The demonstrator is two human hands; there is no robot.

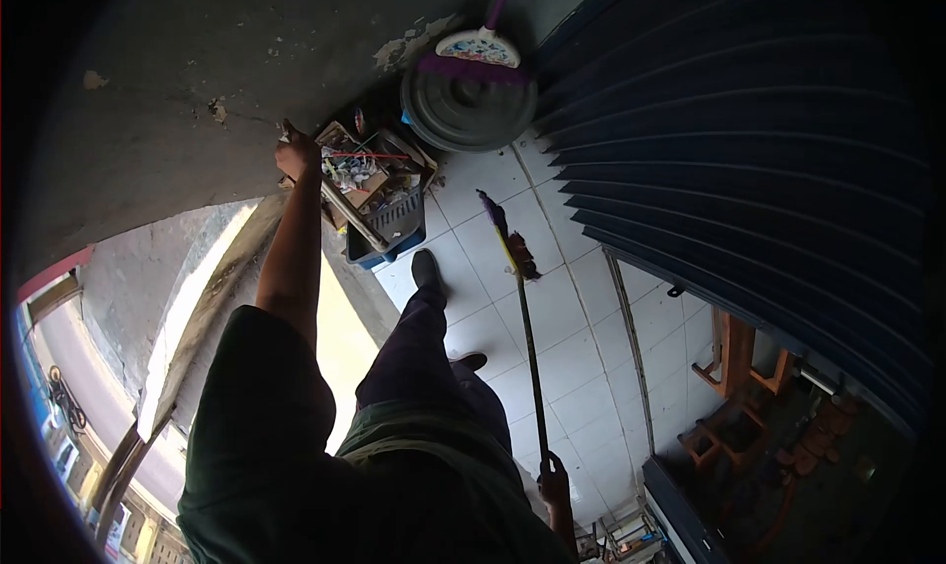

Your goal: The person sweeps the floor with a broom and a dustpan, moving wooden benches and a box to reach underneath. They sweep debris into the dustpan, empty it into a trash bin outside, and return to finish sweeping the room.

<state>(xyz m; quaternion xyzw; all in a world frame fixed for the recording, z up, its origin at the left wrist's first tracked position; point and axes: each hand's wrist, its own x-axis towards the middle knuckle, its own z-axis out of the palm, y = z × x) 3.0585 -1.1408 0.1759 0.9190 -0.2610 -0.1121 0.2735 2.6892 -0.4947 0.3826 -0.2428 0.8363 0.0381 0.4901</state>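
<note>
My left hand (298,157) is raised beside the grey wall at the upper left, its fingers closed around the end of a pale pole or handle (347,209) that slants down over a basket. Scraps and cardboard fill the basket (399,224) just right of that hand. At the lower right, my right hand (554,480) is wrapped round the dark stick of a broom (533,357). The broom's yellow and dark head (514,244) rests over the white tiles.
A round dark lidded bin (468,111) stands in the corner, with a purple and white broom (480,48) above it. Dark corrugated shutter (749,150) spans the right. Orange-brown wooden furniture (734,357) lies beyond it. My shoes (428,268) are on the tiled floor (581,342).
</note>
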